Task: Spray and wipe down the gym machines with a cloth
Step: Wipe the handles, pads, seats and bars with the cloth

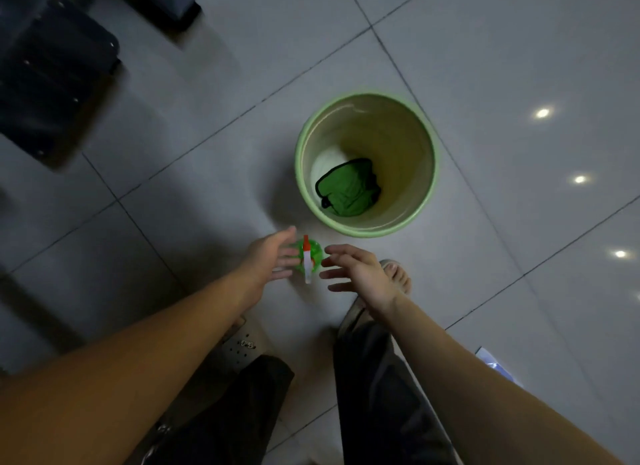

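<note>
A green spray bottle (309, 256) with a white and orange trigger head stands upright on the tiled floor. My left hand (268, 256) is just left of it with straight fingers beside its body. My right hand (356, 274) is just right of it, fingers spread and relaxed, apart from the bottle. Neither hand holds anything. Beyond the bottle stands a light green bucket (424, 132), and a folded green cloth (348, 187) lies at its bottom beside something white.
Dark padded gym equipment (52, 69) fills the upper left. My feet in sandals (398, 274) and dark trousers are below the hands. A bluish plastic scrap (495, 364) lies at the right. Grey floor tiles (502, 66) spread around the bucket.
</note>
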Demonstrator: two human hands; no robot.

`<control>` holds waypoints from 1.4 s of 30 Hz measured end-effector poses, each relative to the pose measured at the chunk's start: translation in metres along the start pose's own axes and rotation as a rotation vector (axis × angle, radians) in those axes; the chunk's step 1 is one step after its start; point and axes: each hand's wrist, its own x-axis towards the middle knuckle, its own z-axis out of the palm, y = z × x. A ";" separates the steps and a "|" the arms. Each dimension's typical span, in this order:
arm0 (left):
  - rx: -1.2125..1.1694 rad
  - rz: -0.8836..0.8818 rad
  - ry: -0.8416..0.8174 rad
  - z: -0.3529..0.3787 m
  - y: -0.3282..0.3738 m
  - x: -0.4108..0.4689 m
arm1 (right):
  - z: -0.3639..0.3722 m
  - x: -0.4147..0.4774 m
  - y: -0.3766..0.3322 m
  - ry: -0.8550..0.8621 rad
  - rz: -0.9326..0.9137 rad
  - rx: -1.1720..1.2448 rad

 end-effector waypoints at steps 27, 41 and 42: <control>0.101 0.550 -0.038 0.006 0.151 0.035 | -0.037 0.234 -0.105 0.099 0.066 -0.687; 0.142 0.596 -0.128 -0.001 0.175 0.063 | -0.043 0.267 -0.071 0.242 -0.118 -0.918; 0.147 0.590 -0.137 -0.001 0.175 0.064 | -0.043 0.268 -0.071 0.240 -0.114 -0.908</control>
